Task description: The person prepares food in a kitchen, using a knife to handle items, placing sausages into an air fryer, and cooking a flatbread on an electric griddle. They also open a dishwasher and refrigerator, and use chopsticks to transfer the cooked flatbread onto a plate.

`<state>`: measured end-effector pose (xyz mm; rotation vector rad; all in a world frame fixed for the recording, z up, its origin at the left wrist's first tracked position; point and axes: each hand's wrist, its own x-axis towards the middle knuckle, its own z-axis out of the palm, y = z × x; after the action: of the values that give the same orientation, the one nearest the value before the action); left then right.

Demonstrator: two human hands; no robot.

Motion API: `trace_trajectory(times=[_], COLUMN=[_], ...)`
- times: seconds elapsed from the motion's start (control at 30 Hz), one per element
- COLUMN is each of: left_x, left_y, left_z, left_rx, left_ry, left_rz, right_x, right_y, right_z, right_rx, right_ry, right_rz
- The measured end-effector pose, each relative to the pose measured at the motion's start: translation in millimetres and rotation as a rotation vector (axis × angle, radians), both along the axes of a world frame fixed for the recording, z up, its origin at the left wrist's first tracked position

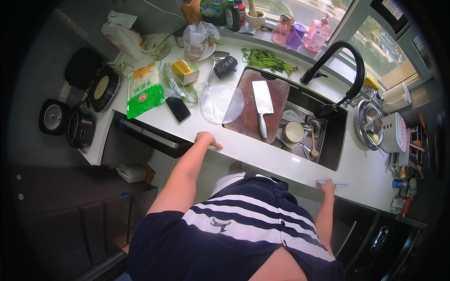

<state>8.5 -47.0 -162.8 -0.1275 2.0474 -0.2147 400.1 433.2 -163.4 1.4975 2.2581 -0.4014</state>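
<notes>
My left hand [209,140] rests on the front edge of the white countertop [242,142], thumb apart from the fingers and holding nothing. To the right, my right hand [327,187] is closed around a thin light-blue stick-like utensil [339,184] at the counter's edge. A cleaver [263,102] lies on a brown cutting board [242,119] that spans the left part of the sink. Left of the board are a round clear plastic sheet [221,105] and a black smartphone [178,109]. A flatbread [101,87] lies on an open electric griddle [99,102] at the far left.
Dishes, a cream-coloured pot [294,132] and a wooden spoon [314,147] fill the sink under a black faucet [359,66]. Leafy greens [269,60] lie behind it. A green food package [146,95], a rice cooker [81,128] and a metal bowl [359,131] also stand around.
</notes>
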Motion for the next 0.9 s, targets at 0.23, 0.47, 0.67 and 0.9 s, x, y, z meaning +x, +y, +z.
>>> trace_trajectory(times=[0.23,0.47,0.67,0.9], left_x=[-0.5,0.0,1.9,2.0], left_y=[0.7,1.5,0.6,0.9], left_z=[-1.3,2.7,4.8,5.6], left_rx=[-0.003,0.003,0.008,0.014], left_ry=[0.008,0.001,0.025,0.029], left_rz=[-0.006,-0.013,0.007,0.023], right_x=[-1.2,-1.3,-1.6,-0.5], right_y=[-2.3,-1.3,-3.5,-3.3], right_z=[3.5,3.8,4.1,3.4], right_rx=[0.004,0.001,0.004,0.013], right_ry=[-0.004,-0.006,0.010,0.005], right_rz=[-0.009,-0.003,-0.025,-0.013])
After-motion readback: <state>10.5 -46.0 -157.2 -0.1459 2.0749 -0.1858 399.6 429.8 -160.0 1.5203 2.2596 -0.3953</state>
